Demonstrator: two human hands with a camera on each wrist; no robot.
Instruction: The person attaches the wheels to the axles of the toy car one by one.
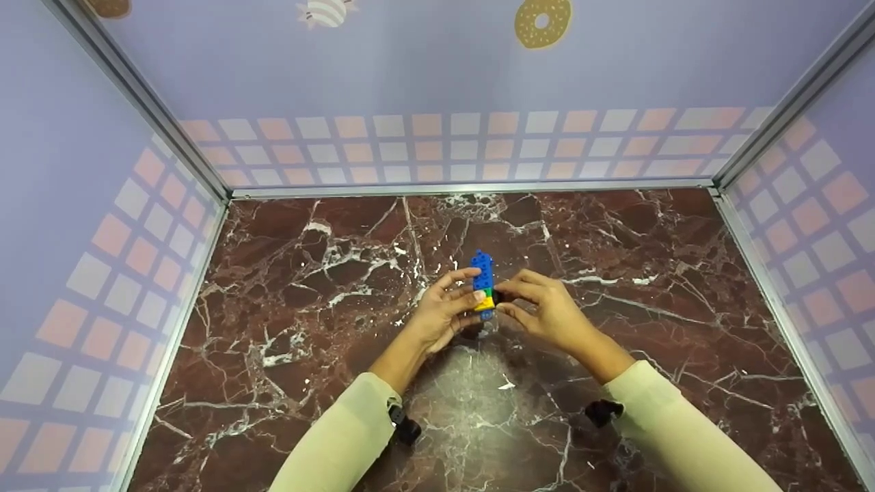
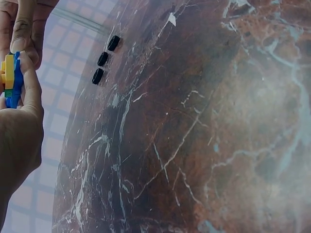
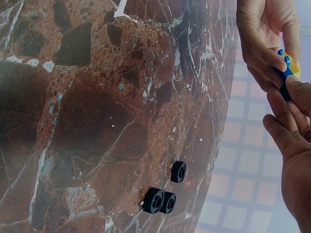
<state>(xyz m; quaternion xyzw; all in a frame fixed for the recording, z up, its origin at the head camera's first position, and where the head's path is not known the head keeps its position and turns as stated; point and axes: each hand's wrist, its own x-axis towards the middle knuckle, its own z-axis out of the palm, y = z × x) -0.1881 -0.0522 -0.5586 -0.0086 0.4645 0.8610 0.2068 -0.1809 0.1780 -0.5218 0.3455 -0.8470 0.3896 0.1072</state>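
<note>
My left hand [image 1: 441,311] grips a small toy-brick build [image 1: 482,273] above the table, with its fingers along the build's left side. The build has a long blue studded part, with green and yellow bricks near its close end. At its right side my right hand [image 1: 547,307] pinches a small black piece [image 1: 497,296], which looks like a wheel and is mostly covered by the fingers. In the left wrist view, the yellow brick [image 2: 9,73] shows against the blue part [image 2: 18,77]. The right wrist view has both hands meeting at the blue part [image 3: 286,70].
Three black wheels lie on the table, among them one wheel [image 3: 179,171] apart from a closer pair; the left wrist view shows a wheel [image 2: 97,75] of the same group. The dark red marbled tabletop [image 1: 307,383] is bounded by patterned walls [image 1: 465,143] at the back and both sides.
</note>
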